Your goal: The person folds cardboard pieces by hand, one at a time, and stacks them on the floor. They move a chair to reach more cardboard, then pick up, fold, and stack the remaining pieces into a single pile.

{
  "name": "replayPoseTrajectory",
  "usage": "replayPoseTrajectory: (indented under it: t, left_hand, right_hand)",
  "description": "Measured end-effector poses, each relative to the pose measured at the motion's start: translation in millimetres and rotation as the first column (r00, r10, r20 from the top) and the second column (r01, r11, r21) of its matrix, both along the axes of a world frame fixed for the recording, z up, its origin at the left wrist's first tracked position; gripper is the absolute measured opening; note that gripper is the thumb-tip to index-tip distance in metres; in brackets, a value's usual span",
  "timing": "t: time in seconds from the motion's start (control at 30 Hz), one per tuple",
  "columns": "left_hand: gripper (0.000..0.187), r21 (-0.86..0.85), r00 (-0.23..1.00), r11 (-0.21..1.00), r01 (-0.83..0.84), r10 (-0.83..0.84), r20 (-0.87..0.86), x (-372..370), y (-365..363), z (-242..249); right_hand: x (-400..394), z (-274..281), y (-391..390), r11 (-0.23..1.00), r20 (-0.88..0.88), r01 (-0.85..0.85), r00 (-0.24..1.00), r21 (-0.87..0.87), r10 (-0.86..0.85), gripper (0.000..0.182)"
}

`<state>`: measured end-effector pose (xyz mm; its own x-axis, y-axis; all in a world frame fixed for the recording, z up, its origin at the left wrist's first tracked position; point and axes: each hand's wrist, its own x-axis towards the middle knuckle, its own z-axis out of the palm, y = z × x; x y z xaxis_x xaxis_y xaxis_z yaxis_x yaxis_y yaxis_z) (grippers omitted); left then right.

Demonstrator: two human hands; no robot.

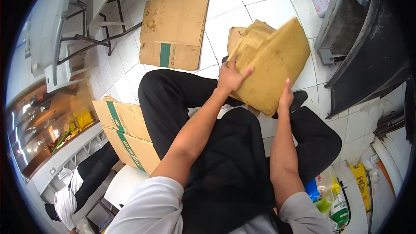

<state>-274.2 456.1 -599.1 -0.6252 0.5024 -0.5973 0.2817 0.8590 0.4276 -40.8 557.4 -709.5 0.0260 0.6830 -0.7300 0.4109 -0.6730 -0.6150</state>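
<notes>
A stained, folded piece of brown cardboard [271,65] is tilted up in front of my knees, with more folded layers along its upper left side. My left hand [232,79] grips its left edge, thumb lying across the face. At the lower right edge my right hand [285,97] is closed on the same cardboard, thumb up on the front and fingers hidden behind. Part of another cardboard piece [234,39] shows behind it. Flat on the tiles to the left lies a flattened cardboard box [173,28] with a green stripe.
Another green-striped cardboard box [125,134] stands by my left knee. Folding-leg tables [97,0] are at the upper left, a dark bulky panel [372,47] at the right. Bottles [339,208] and a yellow wet-floor sign [360,182] sit lower right. A person [80,186] is at lower left.
</notes>
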Motion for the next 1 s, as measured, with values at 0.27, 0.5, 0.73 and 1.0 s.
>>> replayPoseTrajectory:
  t: [0.27, 0.5, 0.73, 1.0]
  left_hand:
    - [0.120, -0.090, 0.996, 0.992, 0.094, -0.094, -0.004, 17, -2, -38]
    - [0.104, 0.159, 0.959, 0.975, -0.157, 0.112, 0.259, 21, -97, -118]
    - [0.089, -0.379, 0.787, 0.843, -0.381, 0.511, 0.345, 11, -52, -65]
    - [0.084, -0.486, 0.323, 0.556, -0.675, 0.814, 0.483, 30, -43, -96]
  right_hand:
    - [-30, 32, -13, 0.675, 0.551, -0.719, 0.635, 0.166, 0.541, 0.116]
    - [-98, 114, -97, 0.383, 0.517, -0.893, 0.217, -0.238, 0.828, 0.137]
    - [-136, 64, -114, 0.287, 0.601, -0.865, -0.021, -0.412, 0.799, 0.107]
    - [-133, -1, -115, 0.226, 0.798, -0.875, -0.249, -0.428, 0.549, 0.087]
